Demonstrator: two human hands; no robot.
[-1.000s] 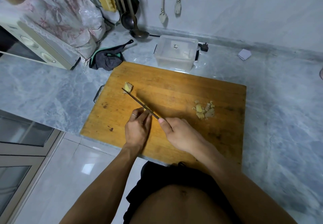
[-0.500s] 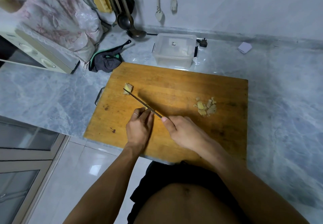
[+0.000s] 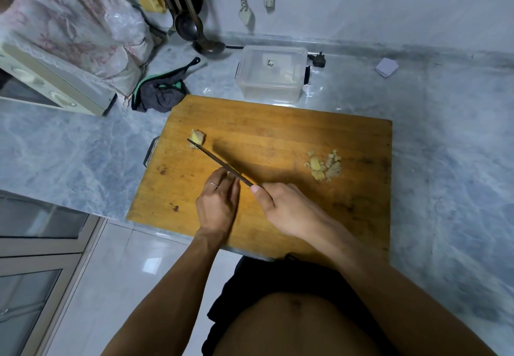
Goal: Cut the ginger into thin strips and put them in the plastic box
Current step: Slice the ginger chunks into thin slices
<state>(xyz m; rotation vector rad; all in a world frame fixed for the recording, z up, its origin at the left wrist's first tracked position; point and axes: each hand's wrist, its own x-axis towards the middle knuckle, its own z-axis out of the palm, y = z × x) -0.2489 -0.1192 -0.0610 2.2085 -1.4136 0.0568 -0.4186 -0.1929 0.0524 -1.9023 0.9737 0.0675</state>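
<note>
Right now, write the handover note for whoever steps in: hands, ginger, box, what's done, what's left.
Right hand grips the knife, edge down on the cutting board.
Left hand, fingers curled, steadies something at the blade; the piece itself is hidden.
Ginger chunk lies at the knife tip, uncut.
Cut ginger pile sits on the board's right.
Plastic box behind the board, no ginger visible inside.
Left: finish the strips, move them into the box.

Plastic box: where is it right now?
Head view: the plastic box sits on the counter just behind the cutting board's far edge, right of the dark cloth.
</note>
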